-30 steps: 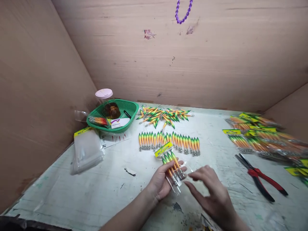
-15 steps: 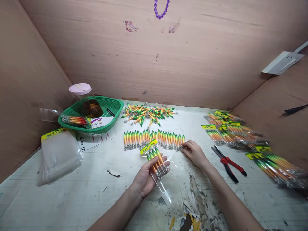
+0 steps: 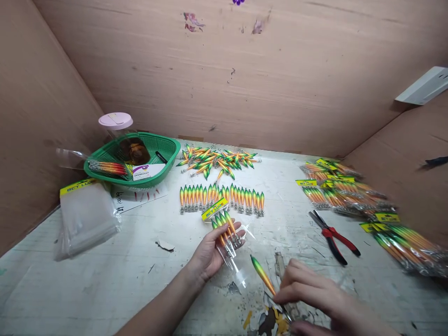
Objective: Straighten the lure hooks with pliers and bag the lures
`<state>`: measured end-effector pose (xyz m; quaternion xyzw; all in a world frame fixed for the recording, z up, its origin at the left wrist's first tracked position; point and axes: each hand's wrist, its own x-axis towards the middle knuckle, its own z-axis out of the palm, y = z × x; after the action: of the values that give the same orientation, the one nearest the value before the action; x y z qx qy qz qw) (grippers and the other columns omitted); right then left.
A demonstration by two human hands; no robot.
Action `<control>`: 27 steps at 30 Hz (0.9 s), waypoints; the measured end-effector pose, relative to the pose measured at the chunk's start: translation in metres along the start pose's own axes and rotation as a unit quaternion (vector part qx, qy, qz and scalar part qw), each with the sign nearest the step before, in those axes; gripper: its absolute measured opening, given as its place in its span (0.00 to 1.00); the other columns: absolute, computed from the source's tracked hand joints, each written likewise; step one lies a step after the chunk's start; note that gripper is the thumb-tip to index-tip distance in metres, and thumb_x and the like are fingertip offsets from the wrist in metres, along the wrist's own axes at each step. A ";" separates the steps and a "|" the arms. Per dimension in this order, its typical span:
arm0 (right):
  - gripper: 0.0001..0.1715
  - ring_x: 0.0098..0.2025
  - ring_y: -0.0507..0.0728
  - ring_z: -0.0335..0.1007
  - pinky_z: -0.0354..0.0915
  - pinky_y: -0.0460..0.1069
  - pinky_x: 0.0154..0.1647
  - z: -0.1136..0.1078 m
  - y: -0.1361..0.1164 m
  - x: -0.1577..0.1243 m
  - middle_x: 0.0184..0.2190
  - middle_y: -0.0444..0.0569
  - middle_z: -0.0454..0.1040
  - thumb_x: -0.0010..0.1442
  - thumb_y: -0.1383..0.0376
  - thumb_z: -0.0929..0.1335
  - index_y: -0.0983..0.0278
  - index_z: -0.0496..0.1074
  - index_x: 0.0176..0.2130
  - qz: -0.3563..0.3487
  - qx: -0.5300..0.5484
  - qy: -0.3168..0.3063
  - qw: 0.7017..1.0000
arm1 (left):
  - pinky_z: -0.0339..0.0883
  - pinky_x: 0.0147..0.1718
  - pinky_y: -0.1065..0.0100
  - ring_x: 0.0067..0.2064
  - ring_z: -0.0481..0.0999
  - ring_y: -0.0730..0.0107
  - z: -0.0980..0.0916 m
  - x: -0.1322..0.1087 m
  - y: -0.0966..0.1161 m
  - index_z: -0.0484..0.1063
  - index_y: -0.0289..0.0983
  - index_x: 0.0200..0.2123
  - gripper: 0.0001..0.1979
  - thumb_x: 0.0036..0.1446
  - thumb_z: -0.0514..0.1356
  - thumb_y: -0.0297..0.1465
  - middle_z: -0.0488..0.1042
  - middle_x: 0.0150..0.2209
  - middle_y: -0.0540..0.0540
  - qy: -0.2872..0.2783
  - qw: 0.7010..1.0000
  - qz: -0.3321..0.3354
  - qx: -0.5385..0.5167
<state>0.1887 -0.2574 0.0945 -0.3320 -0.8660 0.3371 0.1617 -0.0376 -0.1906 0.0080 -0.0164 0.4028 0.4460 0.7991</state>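
My left hand (image 3: 209, 255) holds a clear plastic bag (image 3: 238, 275) with a yellow header card (image 3: 214, 209) and several green-and-orange lures (image 3: 227, 226) inside. Its thumb presses over the lures. At the lower right, my right hand (image 3: 311, 291) grips a single lure (image 3: 262, 274) by its hook end, with the green tip pointing up and left toward the bag. Behind the bag, a row of lures (image 3: 238, 198) lies side by side on the table. Farther back sits a loose pile of lures (image 3: 217, 161).
Red-handled pliers (image 3: 339, 239) lie right of centre, near filled packs (image 3: 402, 242) along the right side. At left are a green basket (image 3: 171, 161) with a pink-lidded jar (image 3: 115, 121) and a stack of clear bags (image 3: 89, 221). Walls (image 3: 196, 93) enclose the table (image 3: 140, 280).
My right hand has moved from the right end of the row down toward me, carrying one lure. My left hand still holds the bag. The view has shifted slightly.
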 end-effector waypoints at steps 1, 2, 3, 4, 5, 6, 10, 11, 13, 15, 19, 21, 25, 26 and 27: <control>0.13 0.39 0.54 0.73 0.71 0.49 0.42 0.009 0.001 0.005 0.36 0.46 0.75 0.63 0.68 0.69 0.58 0.71 0.48 -0.002 -0.041 0.035 0.999 | 0.79 0.39 0.60 0.40 0.83 0.56 0.000 0.000 -0.001 0.73 0.26 0.46 0.10 0.62 0.58 0.23 0.80 0.46 0.33 0.000 1.000 -0.001 0.004; 0.13 0.37 0.55 0.72 0.72 0.49 0.39 0.018 0.004 0.011 0.35 0.47 0.75 0.63 0.70 0.69 0.59 0.70 0.48 -0.007 -0.086 0.082 0.993 | 0.79 0.39 0.61 0.39 0.83 0.57 0.000 0.000 -0.002 0.73 0.26 0.45 0.10 0.62 0.58 0.22 0.81 0.45 0.33 -0.001 1.000 -0.002 0.008; 0.13 0.36 0.55 0.71 0.71 0.49 0.35 0.027 0.007 0.017 0.34 0.47 0.75 0.63 0.71 0.67 0.61 0.69 0.49 -0.011 -0.131 0.129 0.983 | 0.78 0.40 0.62 0.39 0.83 0.58 0.000 0.000 -0.003 0.74 0.26 0.44 0.09 0.61 0.58 0.22 0.81 0.44 0.33 -0.002 1.000 -0.001 0.012; 0.13 0.35 0.56 0.69 0.70 0.49 0.33 0.035 0.011 0.022 0.33 0.48 0.76 0.64 0.71 0.66 0.62 0.68 0.49 -0.014 -0.171 0.170 0.970 | 0.78 0.41 0.62 0.38 0.83 0.59 0.000 0.000 -0.004 0.74 0.26 0.43 0.09 0.61 0.58 0.22 0.81 0.42 0.34 -0.005 1.000 -0.001 0.017; 0.12 0.34 0.56 0.68 0.69 0.50 0.33 0.042 0.014 0.026 0.33 0.49 0.77 0.64 0.72 0.66 0.63 0.68 0.48 -0.019 -0.204 0.200 0.958 | 0.78 0.42 0.62 0.38 0.83 0.59 0.000 0.000 -0.005 0.75 0.26 0.42 0.08 0.61 0.58 0.22 0.82 0.40 0.34 -0.008 1.000 -0.001 0.022; 0.11 0.35 0.57 0.68 0.69 0.51 0.33 0.047 0.017 0.029 0.34 0.49 0.78 0.64 0.72 0.65 0.63 0.69 0.47 -0.025 -0.229 0.220 0.948 | 0.77 0.43 0.61 0.38 0.83 0.58 0.000 0.000 -0.007 0.75 0.25 0.40 0.07 0.61 0.58 0.22 0.82 0.38 0.33 -0.012 1.000 0.000 0.026; 0.10 0.37 0.59 0.67 0.66 0.53 0.35 0.058 0.022 0.035 0.37 0.52 0.78 0.63 0.75 0.65 0.63 0.71 0.42 -0.031 -0.263 0.250 0.931 | 0.76 0.47 0.57 0.39 0.83 0.54 0.001 0.001 -0.009 0.76 0.25 0.37 0.08 0.61 0.57 0.23 0.82 0.34 0.33 -0.025 0.999 0.003 0.044; 0.10 0.36 0.59 0.67 0.65 0.53 0.34 0.059 0.023 0.035 0.34 0.52 0.77 0.64 0.75 0.65 0.63 0.71 0.41 -0.028 -0.265 0.256 0.929 | 0.76 0.47 0.56 0.39 0.83 0.54 0.000 0.001 -0.009 0.76 0.25 0.37 0.08 0.62 0.57 0.23 0.82 0.34 0.33 -0.027 0.998 0.003 0.048; 0.09 0.33 0.58 0.66 0.64 0.52 0.32 0.061 0.025 0.035 0.31 0.50 0.73 0.64 0.75 0.65 0.62 0.71 0.41 -0.020 -0.261 0.268 0.927 | 0.76 0.47 0.56 0.38 0.83 0.55 0.000 0.001 -0.009 0.76 0.25 0.38 0.09 0.62 0.57 0.23 0.82 0.34 0.33 -0.029 0.998 0.004 0.059; 0.08 0.32 0.57 0.65 0.63 0.51 0.31 0.063 0.029 0.037 0.29 0.49 0.71 0.64 0.74 0.66 0.62 0.69 0.41 -0.012 -0.250 0.281 0.927 | 0.76 0.46 0.57 0.38 0.83 0.56 -0.001 0.000 -0.009 0.76 0.25 0.38 0.08 0.62 0.57 0.23 0.82 0.34 0.34 -0.032 0.997 0.005 0.072; 0.08 0.34 0.57 0.66 0.65 0.50 0.31 0.065 0.036 0.041 0.32 0.50 0.69 0.65 0.73 0.65 0.63 0.66 0.45 -0.001 -0.233 0.300 0.925 | 0.77 0.40 0.64 0.36 0.82 0.61 -0.001 -0.001 -0.010 0.77 0.26 0.40 0.08 0.60 0.59 0.23 0.81 0.36 0.36 -0.032 0.994 0.010 0.103; 0.11 0.35 0.57 0.66 0.65 0.50 0.31 0.066 0.038 0.043 0.33 0.51 0.70 0.65 0.74 0.65 0.63 0.68 0.46 -0.010 -0.235 0.292 0.927 | 0.76 0.37 0.66 0.34 0.81 0.64 0.000 -0.001 -0.009 0.76 0.26 0.39 0.07 0.60 0.60 0.22 0.81 0.35 0.36 -0.034 0.992 0.010 0.122; 0.12 0.31 0.55 0.65 0.62 0.48 0.29 0.075 0.041 0.041 0.30 0.49 0.71 0.64 0.77 0.63 0.62 0.70 0.38 -0.045 -0.241 0.271 0.931 | 0.75 0.35 0.65 0.34 0.80 0.62 -0.004 -0.006 -0.005 0.74 0.26 0.46 0.14 0.55 0.65 0.22 0.80 0.37 0.36 -0.046 0.986 -0.007 0.161; 0.12 0.30 0.54 0.65 0.61 0.48 0.29 0.080 0.042 0.040 0.29 0.48 0.70 0.64 0.77 0.63 0.62 0.70 0.37 -0.049 -0.240 0.269 0.931 | 0.75 0.36 0.63 0.36 0.80 0.60 -0.009 -0.010 -0.004 0.70 0.28 0.52 0.22 0.53 0.67 0.23 0.80 0.39 0.36 -0.041 0.982 -0.008 0.182; 0.12 0.30 0.54 0.65 0.61 0.48 0.28 0.085 0.044 0.038 0.27 0.48 0.70 0.64 0.77 0.62 0.63 0.70 0.35 -0.051 -0.239 0.268 0.932 | 0.75 0.37 0.61 0.37 0.80 0.59 -0.014 -0.015 -0.003 0.64 0.30 0.59 0.32 0.52 0.69 0.26 0.79 0.41 0.37 -0.027 0.975 0.003 0.220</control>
<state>0.1385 -0.2480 0.0049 -0.3946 -0.8610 0.0103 0.3206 -0.0482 -0.2084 0.0071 0.1729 0.4693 0.3494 0.7923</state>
